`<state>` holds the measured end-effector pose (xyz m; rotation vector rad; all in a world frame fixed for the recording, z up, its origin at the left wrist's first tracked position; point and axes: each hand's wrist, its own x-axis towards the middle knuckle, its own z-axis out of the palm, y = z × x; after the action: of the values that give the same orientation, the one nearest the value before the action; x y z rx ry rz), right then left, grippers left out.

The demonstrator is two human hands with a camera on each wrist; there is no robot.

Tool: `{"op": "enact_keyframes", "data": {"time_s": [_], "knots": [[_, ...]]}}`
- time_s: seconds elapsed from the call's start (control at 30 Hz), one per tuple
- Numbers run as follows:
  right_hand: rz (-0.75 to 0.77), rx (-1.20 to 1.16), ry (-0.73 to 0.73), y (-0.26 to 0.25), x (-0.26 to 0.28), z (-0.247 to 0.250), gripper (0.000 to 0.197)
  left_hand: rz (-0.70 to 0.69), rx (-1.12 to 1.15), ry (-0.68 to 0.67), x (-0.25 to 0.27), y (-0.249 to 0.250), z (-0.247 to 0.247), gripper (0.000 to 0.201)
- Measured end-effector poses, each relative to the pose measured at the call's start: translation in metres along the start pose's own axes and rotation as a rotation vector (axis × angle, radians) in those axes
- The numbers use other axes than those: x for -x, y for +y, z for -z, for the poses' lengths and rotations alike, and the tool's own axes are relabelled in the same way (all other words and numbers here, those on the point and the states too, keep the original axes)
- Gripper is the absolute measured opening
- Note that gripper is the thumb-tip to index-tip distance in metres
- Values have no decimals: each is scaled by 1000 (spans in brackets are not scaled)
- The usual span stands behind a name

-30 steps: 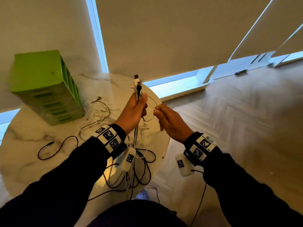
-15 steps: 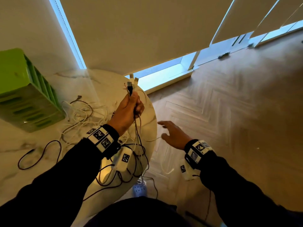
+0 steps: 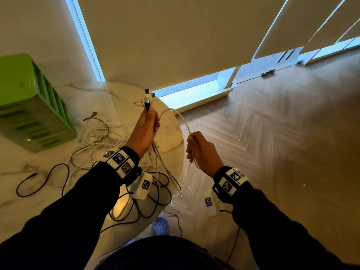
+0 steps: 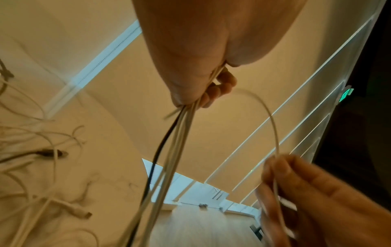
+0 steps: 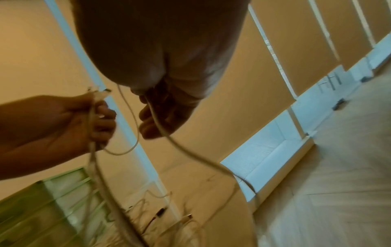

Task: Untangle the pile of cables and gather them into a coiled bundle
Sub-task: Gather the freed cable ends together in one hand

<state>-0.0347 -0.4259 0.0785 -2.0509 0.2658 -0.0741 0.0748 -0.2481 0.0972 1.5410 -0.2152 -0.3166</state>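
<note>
My left hand (image 3: 149, 123) is raised over the round marble table (image 3: 175, 133) and grips a bunch of cables (image 4: 169, 158), one black and several white, with their plugs (image 3: 147, 96) sticking up above the fist. From that fist a white cable (image 3: 180, 115) arcs to the right into my right hand (image 3: 196, 145), which pinches it beyond the table edge, over the floor. The same white cable (image 5: 180, 147) runs through my right fingers (image 5: 152, 120) and hangs down. A loose tangle of white and black cables (image 3: 93, 137) lies on the table left of my left arm.
A green slotted box (image 3: 29, 106) stands on the table at the far left. Black cable loops (image 3: 148, 203) lie near the table's front edge. Wooden herringbone floor (image 3: 282, 152) spreads to the right, with closed blinds (image 3: 175, 36) behind. A blue perforated shoe (image 3: 160, 227) shows below.
My right hand, open and low over the floor half a second ago, has risen and taken hold of the white cable arcing from my left fist. The left hand still holds the bunch upright.
</note>
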Motion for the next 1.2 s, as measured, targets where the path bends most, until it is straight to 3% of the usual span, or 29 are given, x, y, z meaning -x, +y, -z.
{"op": "enact_keyframes", "data": {"time_s": [0.07,0.1,0.2,0.23,0.3,0.37,0.4,0.47,0.53,0.57,0.7,0.83,0.9,1.03,1.1,1.2], "knots": [[-208,18,-100,24,-4,19,14,6,121,-7,-3,4,7,37],[-330,145,-213,37,-7,27,15,12,202,-30,-4,7,10,37],[-599,881,-610,60,-12,37,58,-1,324,-119,0,17,12,36],[-600,972,-660,58,-15,35,80,-9,333,-158,3,19,11,36],[-470,809,-630,37,-20,26,121,-10,350,-239,9,24,8,34],[-226,494,-561,5,-25,9,132,4,353,-308,15,28,5,34],[-139,337,-557,-11,-27,-2,125,8,340,-334,17,29,5,35],[-89,84,-641,-36,-32,-23,90,19,278,-380,22,34,4,36],[-78,29,-781,-50,-35,-41,44,53,234,-410,24,41,11,35],[-89,40,-841,-53,-36,-47,31,75,229,-421,24,45,16,34],[-261,148,-1000,-42,-41,-49,42,167,256,-444,23,53,47,31],[-332,363,-994,-30,-59,-32,43,230,354,-358,28,50,65,29],[-226,471,-863,-24,-71,-25,39,192,408,-260,28,49,65,23],[27,565,-414,-13,-82,-20,34,82,448,-79,23,51,64,15],[89,508,-331,-12,-77,-24,33,31,446,-1,18,53,64,16],[135,398,-369,-7,-65,-39,30,-20,472,133,10,56,64,22]]}}
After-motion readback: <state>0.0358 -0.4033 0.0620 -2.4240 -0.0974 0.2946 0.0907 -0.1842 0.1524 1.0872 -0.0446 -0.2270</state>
